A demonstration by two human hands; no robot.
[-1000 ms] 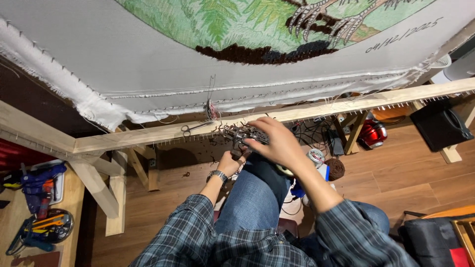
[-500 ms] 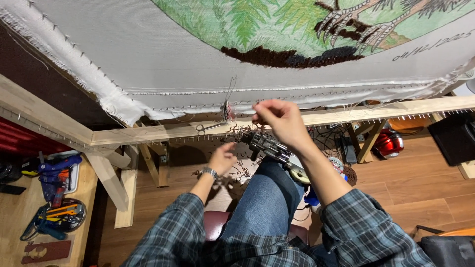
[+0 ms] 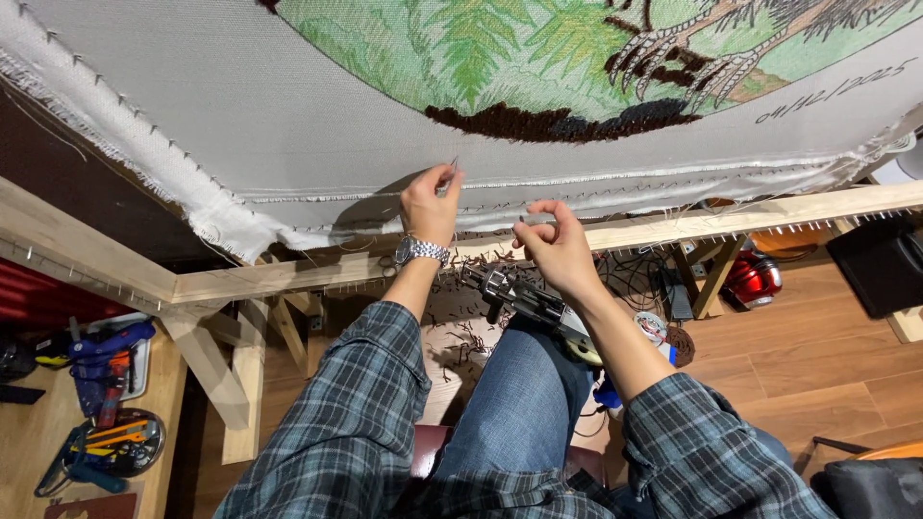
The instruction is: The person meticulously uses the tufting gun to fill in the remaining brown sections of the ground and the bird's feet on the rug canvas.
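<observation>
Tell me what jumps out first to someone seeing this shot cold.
The big grey cloth stretched on a wooden frame fills the top, with a tufted green fern picture at its upper middle. Just below, the left hand pinches a thin needle-like tool against the cloth's lower edge, with the right hand raised close beside it. A metal tool lies on the person's lap.

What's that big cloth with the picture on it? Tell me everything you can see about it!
The cloth is a big pale grey woven sheet stretched flat on a wooden frame, with frayed white edges. It shows a fuzzy picture of green ferns, a dark brown strip and clawed feet. The left hand pinches something thin against its lower edge; the right hand hovers just below it.
</observation>
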